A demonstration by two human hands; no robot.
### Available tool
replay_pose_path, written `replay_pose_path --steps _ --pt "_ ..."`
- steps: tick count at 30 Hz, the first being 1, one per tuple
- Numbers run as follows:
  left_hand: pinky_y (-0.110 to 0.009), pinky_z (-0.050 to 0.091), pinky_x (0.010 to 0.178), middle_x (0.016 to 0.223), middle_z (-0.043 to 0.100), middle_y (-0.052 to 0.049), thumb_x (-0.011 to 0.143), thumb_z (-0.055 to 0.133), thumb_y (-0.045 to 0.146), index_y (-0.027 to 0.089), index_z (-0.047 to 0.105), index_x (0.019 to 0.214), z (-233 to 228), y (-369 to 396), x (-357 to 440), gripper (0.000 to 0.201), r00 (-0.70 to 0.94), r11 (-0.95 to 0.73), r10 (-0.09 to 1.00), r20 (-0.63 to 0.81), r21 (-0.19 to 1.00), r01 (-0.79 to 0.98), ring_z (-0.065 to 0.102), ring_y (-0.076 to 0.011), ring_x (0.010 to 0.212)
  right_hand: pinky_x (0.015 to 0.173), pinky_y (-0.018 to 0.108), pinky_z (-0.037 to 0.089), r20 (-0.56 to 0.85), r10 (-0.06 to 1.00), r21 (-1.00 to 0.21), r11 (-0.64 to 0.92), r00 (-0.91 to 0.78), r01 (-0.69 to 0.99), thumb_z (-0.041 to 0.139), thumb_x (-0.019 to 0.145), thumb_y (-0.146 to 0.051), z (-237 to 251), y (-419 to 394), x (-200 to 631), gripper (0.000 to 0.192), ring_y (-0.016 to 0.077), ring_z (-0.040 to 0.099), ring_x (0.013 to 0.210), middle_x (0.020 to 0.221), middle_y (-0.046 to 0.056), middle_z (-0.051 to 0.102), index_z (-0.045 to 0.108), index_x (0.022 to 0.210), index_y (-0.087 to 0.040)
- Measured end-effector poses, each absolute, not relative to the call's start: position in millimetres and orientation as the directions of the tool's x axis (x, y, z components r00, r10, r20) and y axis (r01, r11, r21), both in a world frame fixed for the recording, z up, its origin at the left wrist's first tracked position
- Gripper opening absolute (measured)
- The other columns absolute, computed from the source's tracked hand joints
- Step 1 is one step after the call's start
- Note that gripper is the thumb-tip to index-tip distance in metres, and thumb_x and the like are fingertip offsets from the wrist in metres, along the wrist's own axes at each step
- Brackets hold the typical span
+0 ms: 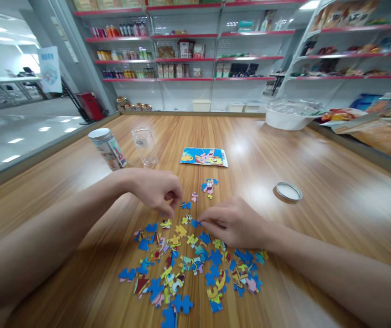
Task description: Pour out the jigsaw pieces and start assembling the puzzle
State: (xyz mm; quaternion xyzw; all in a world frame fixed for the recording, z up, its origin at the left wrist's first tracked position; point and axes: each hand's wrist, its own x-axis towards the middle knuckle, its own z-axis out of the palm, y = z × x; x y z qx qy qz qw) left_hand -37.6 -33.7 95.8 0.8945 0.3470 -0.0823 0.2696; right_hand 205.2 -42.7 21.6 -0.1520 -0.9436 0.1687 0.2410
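Note:
Over the upper left of a loose spread of jigsaw puzzle pieces [181,230] is my left hand [159,189]. Its fingers are curled with the tips pointing down, and what they may hold is hidden. My right hand [231,222] pinches a blue puzzle piece [195,223] at the top of the spread, thumb and forefinger at its right edge. Beyond the hands lies a small joined cluster [209,187] of pink, blue and yellow pieces. A pink piece [194,197] and a blue piece [185,206] lie between the hands. Farther back rests a cartoon picture card [204,157].
A lidded printed jar [106,148] and a clear open jar [145,146] stand at the left. A round metal lid [288,191] lies to the right. A white basin [289,116] sits at the back right, beside bagged goods [380,132]. Stocked shelves [183,59] stand behind the table.

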Motion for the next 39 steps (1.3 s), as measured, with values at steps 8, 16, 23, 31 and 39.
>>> replay_pose_path --steps 8,16,23,31,39 --pt "-0.024 0.024 0.04 0.035 0.029 0.008 0.048 0.092 0.033 0.018 0.048 0.039 104 -62 -23 0.047 0.439 -0.52 0.745 -0.502 -0.027 0.854 0.024 -0.0076 0.033 0.049 0.021 0.035 0.407 0.358 -0.374 0.905 -0.84 0.204 0.054 0.088 -0.018 19 -40 205 0.021 0.0084 0.053 0.049 0.061 0.001 0.067 0.074 0.089 -0.014" --pt "-0.031 0.042 0.053 0.043 0.046 0.001 0.058 0.088 0.044 0.018 0.066 0.052 102 -58 -20 0.035 0.427 -0.524 0.747 -0.51 -0.056 0.85 0.046 -0.0167 0.044 0.049 0.021 0.034 0.4 0.374 -0.379 0.899 -0.836 0.221 0.054 0.087 -0.018 21 -41 205 0.021 0.0081 0.051 0.048 0.059 0.0 0.064 0.074 0.089 -0.014" --pt "-0.027 0.028 0.041 0.044 0.047 -0.001 0.068 0.07 0.073 0.016 0.066 0.056 103 -78 -2 0.058 0.537 -0.631 0.697 -0.475 -0.049 0.774 0.03 -0.0116 0.037 0.045 0.023 0.033 0.468 0.177 -0.422 0.905 -0.866 -0.042 0.052 0.08 -0.012 26 -46 207 0.021 0.0083 0.052 0.047 0.057 -0.001 0.063 0.072 0.089 -0.013" --pt "-0.025 0.033 0.045 0.06 0.066 -0.008 0.07 0.074 0.065 0.012 0.075 0.074 99 -83 8 0.053 0.515 -0.631 0.713 -0.477 -0.116 0.767 0.052 -0.0149 0.047 0.044 0.024 0.032 0.491 0.062 -0.43 0.884 -0.869 -0.18 0.051 0.069 -0.01 20 -47 210 0.022 0.0091 0.053 0.048 0.057 -0.001 0.063 0.071 0.076 -0.015" --pt "-0.027 0.03 0.043 0.061 0.068 -0.012 0.077 0.064 0.07 0.012 0.076 0.072 97 -92 14 0.059 0.555 -0.667 0.708 -0.437 -0.154 0.729 0.056 -0.0191 0.048 0.046 0.022 0.036 0.498 0.074 -0.439 0.881 -0.864 -0.177 0.049 0.07 -0.011 19 -45 210 0.022 0.0084 0.055 0.05 0.059 0.0 0.065 0.071 0.076 -0.013"
